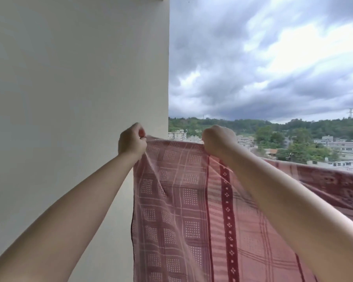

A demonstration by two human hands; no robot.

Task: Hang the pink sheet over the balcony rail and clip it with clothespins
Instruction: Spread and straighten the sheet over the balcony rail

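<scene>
Two bare arms reach up and out from the bottom of the head view, and each one ends in a fist that grips the top edge of the pink sheet (183, 210). A big plain cream wall (73, 88) fills the left half, smooth and bare, with its corner edge running straight up and down. Past that edge the place is open to the outside: a grey, cloudy sky (263, 58) sits above green hills (293, 126), and pale blocks of buildings (342, 146) and trees lie far below. A thin power tower (350, 113) stands on the hilltop at the far right. No words or labels can be read anywhere. The left hand (131, 142) is curled tight and pinches the sheet's top corner, just in front of the wall's edge. The right hand (218, 141) is closed the same way around the top edge, a short way along from the left one. Between the two hands the edge is pulled nearly straight and level. From there the sheet hangs down flat like a curtain, with its left side edge running straight down. It has pale squares full of little white dots, thin white lines, and a dark red stripe with small white flowers going down it. The rest of the cloth stretches away to the right, behind the right arm, so its long way goes left to right
</scene>
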